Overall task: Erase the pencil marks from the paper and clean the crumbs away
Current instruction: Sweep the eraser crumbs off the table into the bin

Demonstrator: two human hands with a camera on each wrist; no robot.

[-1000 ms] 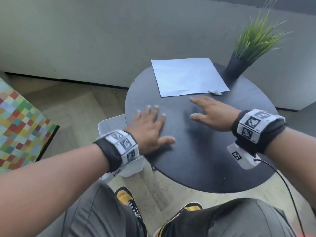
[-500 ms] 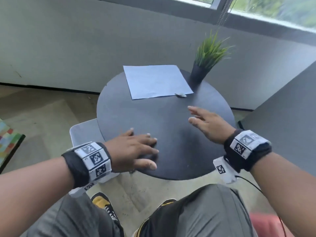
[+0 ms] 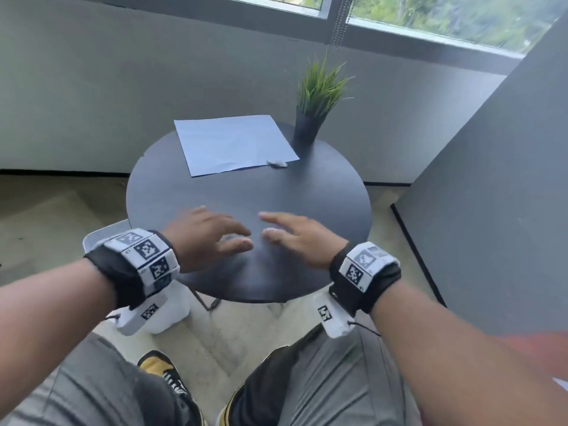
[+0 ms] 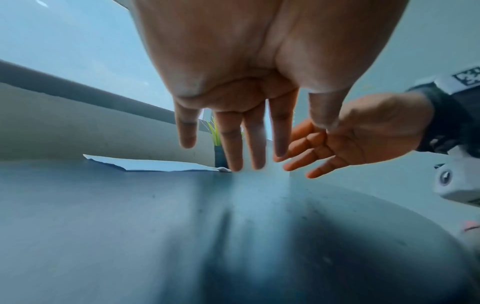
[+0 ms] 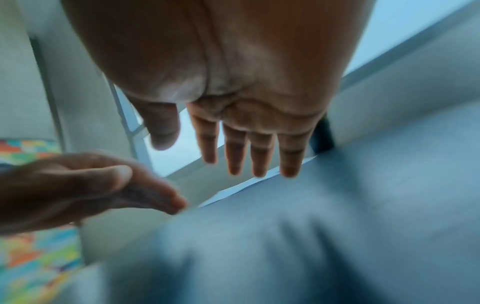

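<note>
Showing both flat, empty hands, only the head view catches the probable eraser (image 3: 277, 163) beside paper (image 3: 233, 144).

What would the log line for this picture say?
left hand: open, over table, empty | right hand: open, empty | paper: far side, untouched | eraser: beside paper's corner

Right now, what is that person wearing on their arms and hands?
The hands are bare, no gloves or sleeves. Each wrist has a black fabric band: left band, right band. Both bands carry white blocks printed with black square codes. Under each wrist hangs a small white camera box with its own code tag; a thin black cable runs from the right one.
</note>
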